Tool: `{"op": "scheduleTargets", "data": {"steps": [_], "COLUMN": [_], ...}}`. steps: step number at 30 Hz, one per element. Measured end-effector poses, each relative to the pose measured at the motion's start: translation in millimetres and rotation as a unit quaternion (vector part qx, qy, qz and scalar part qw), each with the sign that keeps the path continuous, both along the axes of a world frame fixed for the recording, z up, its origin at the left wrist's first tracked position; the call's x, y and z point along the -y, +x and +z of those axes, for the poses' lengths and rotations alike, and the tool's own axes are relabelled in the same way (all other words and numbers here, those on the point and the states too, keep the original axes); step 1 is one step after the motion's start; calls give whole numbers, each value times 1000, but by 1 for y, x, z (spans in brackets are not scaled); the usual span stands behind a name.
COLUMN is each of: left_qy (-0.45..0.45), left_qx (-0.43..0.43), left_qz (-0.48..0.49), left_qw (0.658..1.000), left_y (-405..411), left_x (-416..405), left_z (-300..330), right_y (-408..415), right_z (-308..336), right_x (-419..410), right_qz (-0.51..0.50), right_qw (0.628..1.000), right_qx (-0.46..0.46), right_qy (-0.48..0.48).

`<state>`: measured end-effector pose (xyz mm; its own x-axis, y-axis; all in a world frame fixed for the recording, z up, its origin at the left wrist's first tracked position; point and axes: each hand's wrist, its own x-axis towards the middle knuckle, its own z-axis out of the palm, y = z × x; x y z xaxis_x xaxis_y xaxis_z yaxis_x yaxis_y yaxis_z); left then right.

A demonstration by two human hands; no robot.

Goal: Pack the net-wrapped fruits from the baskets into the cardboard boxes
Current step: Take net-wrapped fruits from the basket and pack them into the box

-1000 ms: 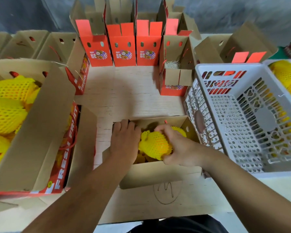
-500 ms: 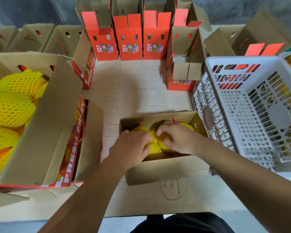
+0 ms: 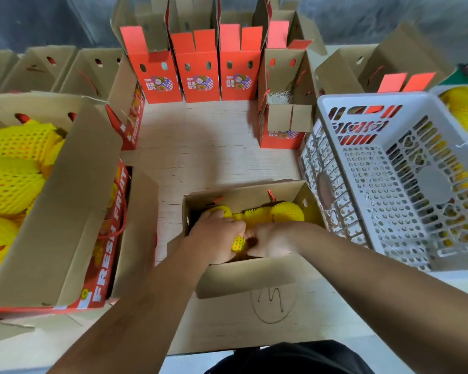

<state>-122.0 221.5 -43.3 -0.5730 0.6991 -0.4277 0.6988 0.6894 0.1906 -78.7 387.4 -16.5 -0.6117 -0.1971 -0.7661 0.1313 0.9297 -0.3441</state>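
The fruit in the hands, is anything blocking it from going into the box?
Nothing visible. Both hands, left and right, already press the fruit down inside the open box, beside other fruits.

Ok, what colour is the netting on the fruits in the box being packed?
Yellow foam net, clearest in the head view.

The open box [image 3: 243, 276] sits between a packed box [image 3: 52, 211] left and a basket [image 3: 389, 190] right.

Pale wooden table [image 3: 214, 157] bears cardboard boxes [image 3: 250, 276], red cartons [image 3: 197, 74], white basket [image 3: 395, 184]
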Motion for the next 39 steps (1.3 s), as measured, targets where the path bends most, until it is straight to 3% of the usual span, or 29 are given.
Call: {"op": "scheduleTargets", "data": {"steps": [5,10,11,13,15,17,19,27,31,35,39], "left_qy": [42,81,81,68,57,44,41,12,1,-72,-30], "left_qx": [30,5,1,-9,-48,-89,-95,-53,-45,-30,-22], "left_qz": [-7,26,38,58,60,48,47,75,65,8,-20], "left_qw": [999,996,996,996,995,994,994,996,997,997,999], "left_y": [-7,-11,-10,-6,-1,5,9,5,5,1,-1], "left_x": [13,15,13,7,-2,-9,-10,0,0,-4,-6], "left_z": [0,6,7,6,4,0,-5,-12,-16,-17,-11], "right_y": [4,6,5,-1,-6,-11,-12,-7,-15,-22,-11], "right_z": [-19,-13,-11,-11,-11,-14,-22,-28,-19,-24,-10], "right_x": [1,-10,-9,-10,-13,-15,-16,-37,-29,-3,-21], "right_qz": [-177,-239,-217,-108,54,157,211,292,156,120,11], "right_qw": [977,929,943,975,949,926,914,882,899,923,950], "right_qx": [-19,77,35,-152,-300,-252,-196,-309,-358,-250,-280], "right_qy": [-116,-272,-251,-120,77,234,285,202,200,268,139]}}
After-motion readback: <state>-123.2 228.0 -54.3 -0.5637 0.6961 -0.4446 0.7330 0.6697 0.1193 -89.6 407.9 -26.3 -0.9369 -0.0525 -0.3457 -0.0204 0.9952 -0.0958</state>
